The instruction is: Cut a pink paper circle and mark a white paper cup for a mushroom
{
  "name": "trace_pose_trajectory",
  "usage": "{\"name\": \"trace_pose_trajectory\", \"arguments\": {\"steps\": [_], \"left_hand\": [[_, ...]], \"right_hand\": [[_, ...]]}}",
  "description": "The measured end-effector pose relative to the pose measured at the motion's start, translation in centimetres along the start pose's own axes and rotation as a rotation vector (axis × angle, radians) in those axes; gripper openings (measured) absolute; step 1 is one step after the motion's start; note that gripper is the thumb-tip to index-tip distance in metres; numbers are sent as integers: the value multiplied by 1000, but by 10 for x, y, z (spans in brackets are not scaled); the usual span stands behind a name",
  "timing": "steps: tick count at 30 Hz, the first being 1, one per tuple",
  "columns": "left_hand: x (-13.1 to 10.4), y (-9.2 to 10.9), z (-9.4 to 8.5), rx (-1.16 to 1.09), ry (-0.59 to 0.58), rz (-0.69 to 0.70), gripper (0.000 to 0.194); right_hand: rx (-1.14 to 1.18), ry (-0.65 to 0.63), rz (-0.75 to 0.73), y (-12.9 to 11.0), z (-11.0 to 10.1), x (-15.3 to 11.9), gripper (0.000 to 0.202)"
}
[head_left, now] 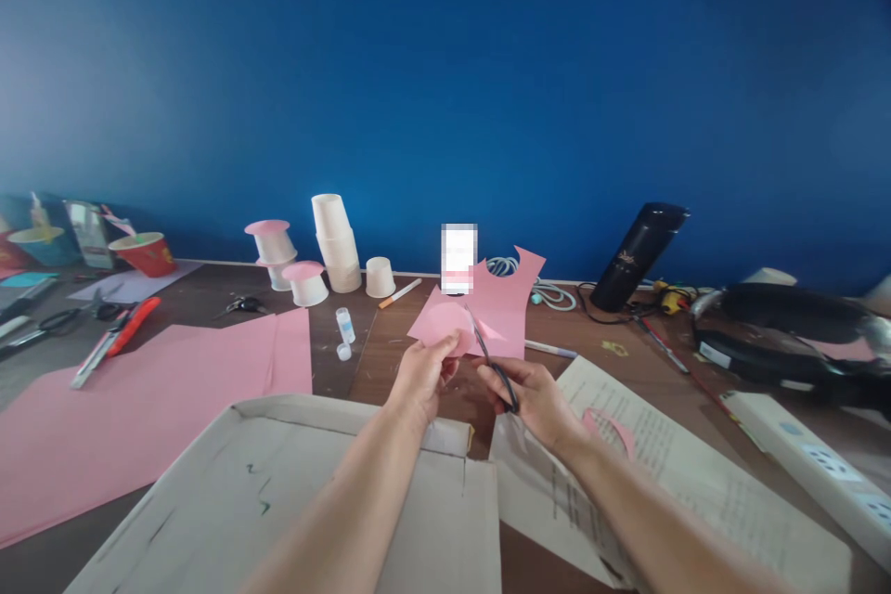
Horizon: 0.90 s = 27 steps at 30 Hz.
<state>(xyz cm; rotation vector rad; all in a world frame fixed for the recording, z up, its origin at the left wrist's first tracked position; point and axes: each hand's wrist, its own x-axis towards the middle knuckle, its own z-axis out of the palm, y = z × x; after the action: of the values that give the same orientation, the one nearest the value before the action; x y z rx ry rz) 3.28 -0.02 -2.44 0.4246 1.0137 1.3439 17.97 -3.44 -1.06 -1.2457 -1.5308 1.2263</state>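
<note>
Between its thumb and fingers my left hand (pixel 426 371) pinches a rounded piece of pink paper (pixel 443 323). My right hand (pixel 533 394) grips black-handled scissors (pixel 496 364), whose blades lie along the right edge of that piece. Behind both hands a larger pink sheet (pixel 511 302) with round cut-outs lies on the table. A curved pink offcut (pixel 613 432) rests on printed paper (pixel 668 464) near my right wrist. The far ends of the fingers of my left hand are partly hidden behind the paper.
A cardboard box lid (pixel 313 501) lies in front. At left are pink sheets (pixel 160 408) with an orange cutter (pixel 118 339). Along the wall stand stacked paper cups (pixel 338 246), cups topped with pink discs (pixel 306 283) and a tilted black bottle (pixel 637 260). A power strip (pixel 814 464) is at right.
</note>
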Motion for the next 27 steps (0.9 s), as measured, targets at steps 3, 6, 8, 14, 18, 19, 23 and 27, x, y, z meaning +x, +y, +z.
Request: {"name": "trace_pose_trajectory", "arguments": {"steps": [3,6,8,14,18,19,23,27], "left_hand": [[1,0,-1,-4,-1,-4,30],[0,1,-1,-5,0,-7,31],[-1,2,0,-8,5,-8,32],[-3,4,2,-4,26,-12,28],[-2,3,1,-23,13,1,30],[-2,3,0,-26,11,3,30],[-2,3,0,-35,5,13,30],[-4,3,1,-37,29,3,31]], "right_hand": [[8,3,6,-1,-1,-1,37],[11,-2,7,0,-1,-1,39],[10,1,16,0,-1,-1,41],[4,20,28,4,-1,1,46],[9,13,30,2,-1,0,45],[10,14,34,1,-1,-1,45],[21,25,51,0,0,-1,45],[18,35,57,-2,2,0,44]]}}
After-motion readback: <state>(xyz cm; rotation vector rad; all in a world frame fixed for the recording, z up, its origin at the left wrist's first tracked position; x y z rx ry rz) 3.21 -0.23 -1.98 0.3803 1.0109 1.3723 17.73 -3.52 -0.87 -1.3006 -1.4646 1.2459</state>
